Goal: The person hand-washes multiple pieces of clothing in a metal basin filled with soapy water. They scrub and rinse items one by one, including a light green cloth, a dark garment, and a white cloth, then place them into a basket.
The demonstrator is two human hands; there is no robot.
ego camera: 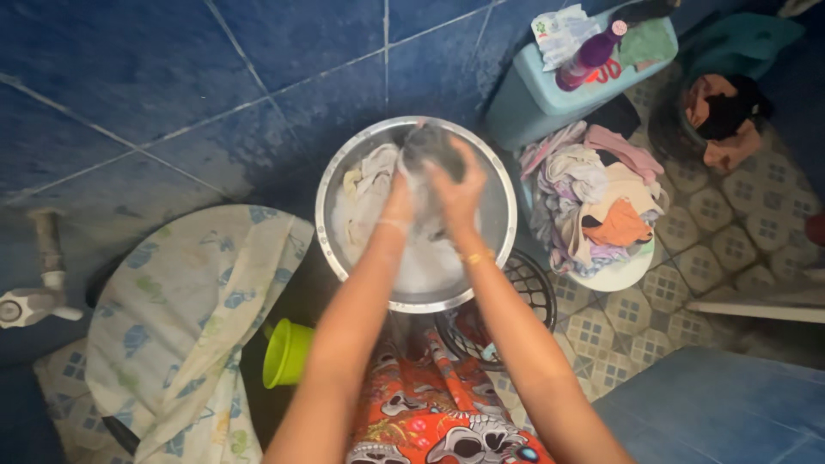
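Note:
Both hands are over a round metal basin (pixel 339 167) of soapy water with pale clothes soaking in it. My left hand (pixel 400 202) and my right hand (pixel 460 185) press together around a dark grey wet garment (pixel 434 146), gripping it above the water. Motion blur softens the fingers and cloth. A white band sits on my left wrist and a gold bracelet on my right wrist.
A white tub heaped with mixed laundry (pixel 593 202) stands to the right. Behind it is a light blue bin (pixel 537 103) with a purple bottle (pixel 589 56) on top. A green cup (pixel 286 352), a dark wire basket (pixel 524 292), a cloth-covered tub (pixel 185 318) and a wall tap (pixel 39 296) surround me.

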